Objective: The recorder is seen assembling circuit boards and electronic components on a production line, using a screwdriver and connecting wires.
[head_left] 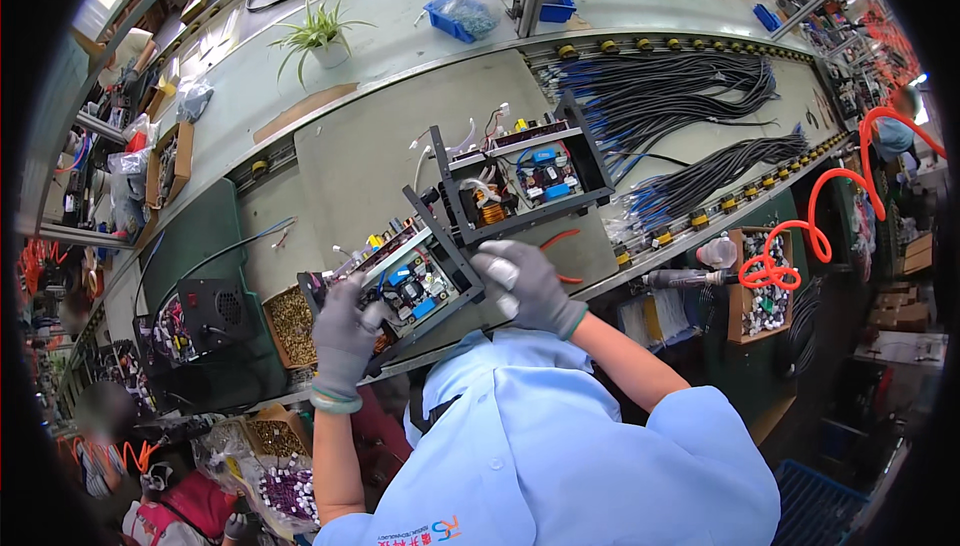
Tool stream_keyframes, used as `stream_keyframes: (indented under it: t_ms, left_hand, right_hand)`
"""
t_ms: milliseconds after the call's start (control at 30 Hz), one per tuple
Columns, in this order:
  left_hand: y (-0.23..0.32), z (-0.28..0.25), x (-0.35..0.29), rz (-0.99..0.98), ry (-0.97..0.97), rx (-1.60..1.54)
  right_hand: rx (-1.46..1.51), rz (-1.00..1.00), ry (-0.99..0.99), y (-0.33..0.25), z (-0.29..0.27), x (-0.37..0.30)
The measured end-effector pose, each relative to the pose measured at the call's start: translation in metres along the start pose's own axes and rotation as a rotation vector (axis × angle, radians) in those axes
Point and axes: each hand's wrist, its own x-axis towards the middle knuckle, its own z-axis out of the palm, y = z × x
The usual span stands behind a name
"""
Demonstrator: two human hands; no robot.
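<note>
Both my hands wear grey gloves, with white coverings on some fingertips. Close to me on the bench sits an open metal chassis (462, 264) with a circuit board and blue parts (410, 291) inside, tilted in the view. My left hand (345, 336) is closed on its left end, thumb over the inside. At its right end panel, my right hand (530, 284) has its fingers bent around the edge. Just beyond stands a second open chassis (597, 161) with a copper coil (490, 208). Red-handled pliers (566, 238) lie beside my right hand, partly hidden.
Bundles of black cables (670, 96) lie on the roller line at right. An orange coiled hose (825, 216) hangs near a power screwdriver (685, 278). A box of brass-coloured small parts (290, 324) and a black cased unit (215, 308) stand left. Beyond is a potted plant (328, 51).
</note>
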Motion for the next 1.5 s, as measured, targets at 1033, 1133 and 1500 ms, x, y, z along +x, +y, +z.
stream_keyframes:
  t_ms: [1033,1133,1500]
  left_hand:
    - [0.105,0.166,0.164,0.892,-0.121,0.444]
    - [0.100,0.158,0.171,0.773,-0.225,0.255]
    - [0.061,0.155,0.163,0.342,0.154,-0.111]
  right_hand:
    - [-0.228,0.162,0.127,0.108,-0.074,0.016]
    - [-0.219,0.173,0.116,0.107,-0.075,0.016]
    - [-0.417,0.174,0.057,0.110,-0.026,0.082]
